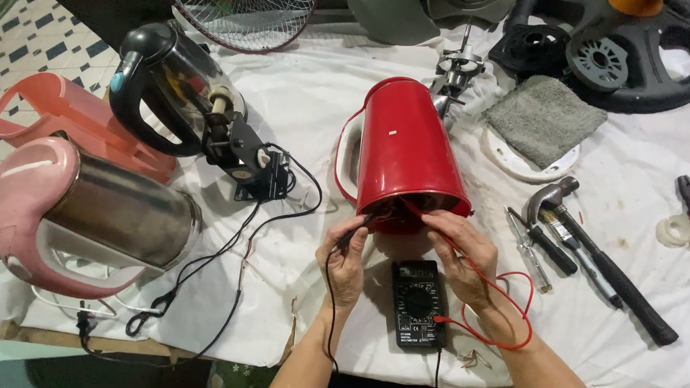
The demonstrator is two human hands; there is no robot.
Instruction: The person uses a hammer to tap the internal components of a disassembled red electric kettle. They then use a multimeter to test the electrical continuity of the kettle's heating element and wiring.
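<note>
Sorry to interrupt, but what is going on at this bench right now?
A person is probing the open underside of a red kettle lying on its side. The left hand holds the black probe, the right hand the red one, and both leads run to a black multimeter on the white cloth. Other kettles lie to the left; a hammer and screwdrivers lie to the right.

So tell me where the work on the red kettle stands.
Done: the red kettle lies on its side, open base toward the person, with the multimeter set below it. In hand: the left hand holds the black probe and the right hand the red lead, both at the base. Left: the reading is too small to tell; the other kettles lie untouched.
</note>
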